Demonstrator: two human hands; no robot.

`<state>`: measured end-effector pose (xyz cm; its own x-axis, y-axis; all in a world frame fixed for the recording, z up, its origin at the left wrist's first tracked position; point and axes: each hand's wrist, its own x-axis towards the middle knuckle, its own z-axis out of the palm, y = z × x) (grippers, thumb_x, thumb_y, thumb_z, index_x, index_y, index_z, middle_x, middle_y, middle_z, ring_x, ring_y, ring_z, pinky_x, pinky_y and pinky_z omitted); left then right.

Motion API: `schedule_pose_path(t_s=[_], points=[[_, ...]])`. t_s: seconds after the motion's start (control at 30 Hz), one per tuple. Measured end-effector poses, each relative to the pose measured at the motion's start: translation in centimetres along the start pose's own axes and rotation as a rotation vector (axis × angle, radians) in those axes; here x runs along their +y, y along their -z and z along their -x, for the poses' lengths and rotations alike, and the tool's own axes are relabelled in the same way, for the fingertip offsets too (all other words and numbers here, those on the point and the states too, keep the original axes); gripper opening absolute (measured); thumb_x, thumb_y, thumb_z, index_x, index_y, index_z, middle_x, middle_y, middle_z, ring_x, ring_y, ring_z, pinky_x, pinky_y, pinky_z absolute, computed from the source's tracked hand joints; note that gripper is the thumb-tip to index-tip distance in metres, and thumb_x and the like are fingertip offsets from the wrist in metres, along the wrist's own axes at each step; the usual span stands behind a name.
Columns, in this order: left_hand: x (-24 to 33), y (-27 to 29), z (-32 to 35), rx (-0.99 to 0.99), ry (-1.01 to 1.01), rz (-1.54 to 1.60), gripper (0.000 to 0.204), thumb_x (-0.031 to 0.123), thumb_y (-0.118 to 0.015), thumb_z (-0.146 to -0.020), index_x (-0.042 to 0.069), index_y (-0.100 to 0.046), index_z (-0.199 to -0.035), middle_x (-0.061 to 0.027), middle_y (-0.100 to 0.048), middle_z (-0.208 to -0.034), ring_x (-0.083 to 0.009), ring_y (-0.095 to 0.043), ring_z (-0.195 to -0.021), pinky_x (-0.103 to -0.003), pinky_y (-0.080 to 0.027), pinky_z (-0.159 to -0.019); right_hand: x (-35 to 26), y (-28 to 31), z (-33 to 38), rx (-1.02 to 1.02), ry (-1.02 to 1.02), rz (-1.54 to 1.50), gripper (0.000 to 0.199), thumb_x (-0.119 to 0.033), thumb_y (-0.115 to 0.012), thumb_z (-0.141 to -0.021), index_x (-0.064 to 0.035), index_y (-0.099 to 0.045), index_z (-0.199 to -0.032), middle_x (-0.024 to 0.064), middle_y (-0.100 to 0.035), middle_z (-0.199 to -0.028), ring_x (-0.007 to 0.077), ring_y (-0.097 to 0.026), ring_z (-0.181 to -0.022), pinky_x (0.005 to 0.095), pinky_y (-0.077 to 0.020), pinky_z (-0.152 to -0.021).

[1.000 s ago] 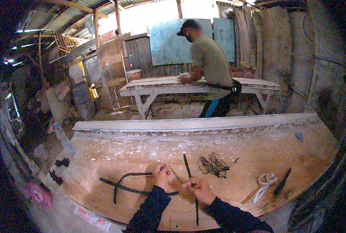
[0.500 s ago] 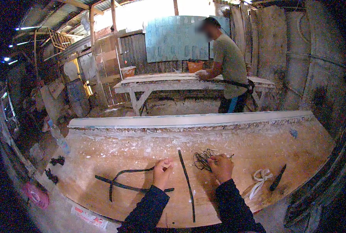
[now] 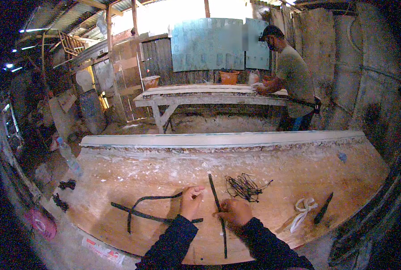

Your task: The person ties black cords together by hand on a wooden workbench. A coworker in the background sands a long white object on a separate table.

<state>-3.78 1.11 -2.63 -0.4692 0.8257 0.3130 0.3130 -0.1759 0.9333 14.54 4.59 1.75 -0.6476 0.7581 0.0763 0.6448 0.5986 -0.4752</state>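
2 crossed strips (image 3: 132,211) left of lone strip (image 3: 214,192); cord tangle (image 3: 244,188) right, all on tabletop (image 3: 281,180).

Across from me, a co-worker (image 3: 298,74) in a dark cap leans over a long wooden workbench (image 3: 209,102). I see two orange buckets (image 3: 229,78) by its far side, light-blue panels (image 3: 207,45) against the corrugated wall (image 3: 157,58) beyond, and a clear plastic bottle (image 3: 69,156) off to my left.

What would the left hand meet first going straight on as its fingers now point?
Probably the long black strip just to the right of the left hand, though the hand may be raised enough to pass over it.
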Motion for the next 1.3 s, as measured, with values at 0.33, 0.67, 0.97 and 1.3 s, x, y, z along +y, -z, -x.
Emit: schedule_pose_path(t_s=[0.33,0.67,0.97,1.3], points=[[2.1,-0.1,1.7,-0.225,-0.258,-0.781,0.035,0.004,-0.058,-0.069,0.025,-0.064,-0.096,-0.0045,-0.046,-0.112,-0.0239,-0.042,-0.103,-0.039,-0.033,-0.086,-0.2,-0.6,0.1,0.028,0.095,-0.117,0.022,-0.03,-0.057,-0.072,-0.0085,-0.062,-0.076,0.0139,-0.06,-0.071,0.0316,-0.058,-0.067,0.0415,-0.0448,-0.059],[2.1,-0.1,1.4,-0.304,-0.358,-0.903,0.012,0.018,-0.064,-0.067,0.024,-0.065,-0.078,0.0028,-0.046,-0.112,-0.023,-0.033,-0.111,-0.046,-0.019,-0.091,0.1,-0.7,0.1,0.0,0.069,-0.194,0.026,-0.023,-0.064,-0.07,-0.0088,-0.059,-0.092,0.0128,-0.062,-0.077,0.0272,-0.06,-0.069,0.0342,-0.0464,-0.06],[3.3,1.0,0.5,0.167,-0.539,-0.775,0.009,0.012,-0.06,-0.07,0.017,-0.062,-0.078,0.0008,-0.059,-0.085,-0.0176,-0.053,-0.089,-0.049,-0.022,-0.092,1.2,-1.5,-1.2,-0.211,-0.113,-1.158,0.025,-0.028,-0.051,-0.084,-0.0053,-0.059,-0.089,0.004,-0.061,-0.075,0.0166,-0.056,-0.065,0.0295,-0.0435,-0.056],[4.4,4.0,-0.8,0.352,-0.452,-0.656,0.009,0.012,-0.057,-0.074,0.012,-0.062,-0.081,-0.0037,-0.061,-0.077,-0.0223,-0.055,-0.078,-0.038,-0.034,-0.084,2.5,1.3,-1.2,-0.137,-0.182,-1.22,0.03,-0.035,-0.046,-0.087,-0.0088,-0.054,-0.073,-0.0038,-0.041,-0.051,0.0072,-0.036,-0.044,0.0214,-0.0317,-0.046]])
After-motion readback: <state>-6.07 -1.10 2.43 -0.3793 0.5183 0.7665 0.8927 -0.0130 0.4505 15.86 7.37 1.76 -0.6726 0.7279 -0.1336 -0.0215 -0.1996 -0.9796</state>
